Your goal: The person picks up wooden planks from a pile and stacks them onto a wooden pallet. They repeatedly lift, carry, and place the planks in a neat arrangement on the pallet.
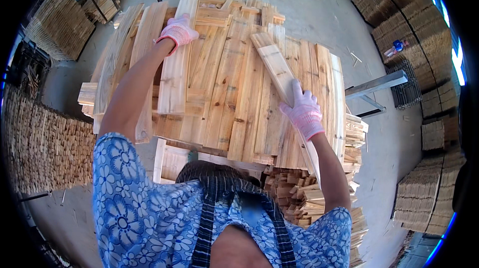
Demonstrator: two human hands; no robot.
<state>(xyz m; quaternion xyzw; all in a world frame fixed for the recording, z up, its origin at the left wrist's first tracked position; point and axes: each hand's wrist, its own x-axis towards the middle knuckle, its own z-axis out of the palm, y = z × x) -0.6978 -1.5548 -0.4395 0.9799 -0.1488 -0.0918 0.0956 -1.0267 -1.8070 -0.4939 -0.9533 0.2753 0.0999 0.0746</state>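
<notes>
Both my hands wear pink and white knit gloves. At the far left of a broad wood stack, my left hand (178, 32) grips a pale plank (173, 86) near its far end, its thumb toward the right edge. My right hand (303, 112) is on a narrower plank (277, 66) that lies slantwise over the others, its thumb at the left edge and its fingers along the top. Part of that plank is hidden under the hand, and its near end sticks out past the stack's edge by my forearm. Beneath both lie closely set knotty boards (227, 93).
Stacked timber (47, 143) stands at the left, with another pile (60, 21) behind it. Strapped wood bundles (414, 23) line the right side. A metal beam (376, 84) juts out right of the stack. Loose short pieces (289, 188) lie below its near edge.
</notes>
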